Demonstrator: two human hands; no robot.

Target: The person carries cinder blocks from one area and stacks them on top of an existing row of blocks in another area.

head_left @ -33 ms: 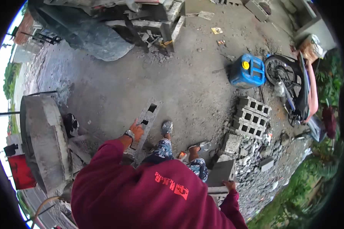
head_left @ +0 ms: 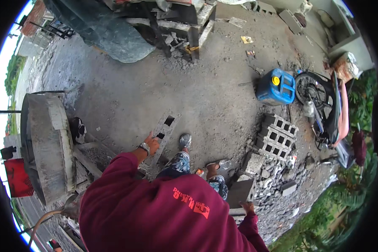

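I wear a maroon sweatshirt, and both my arms reach down in front of me. My left hand (head_left: 150, 145), with a watch on the wrist, grips the near end of a long grey hollow concrete block (head_left: 167, 126) that points away over the dirt ground. My right hand (head_left: 248, 206) holds the lower edge of a second, darker grey block (head_left: 240, 192) at my right side. My feet (head_left: 185, 140) stand between the two blocks.
A concrete mixer drum (head_left: 46, 143) stands close on the left. To the right are stacked hollow blocks (head_left: 275, 134) and a rubble pile (head_left: 281, 189). Further off are a blue jerrycan (head_left: 276, 87), a motorcycle (head_left: 323, 109), and a tarp (head_left: 109, 35) over timber.
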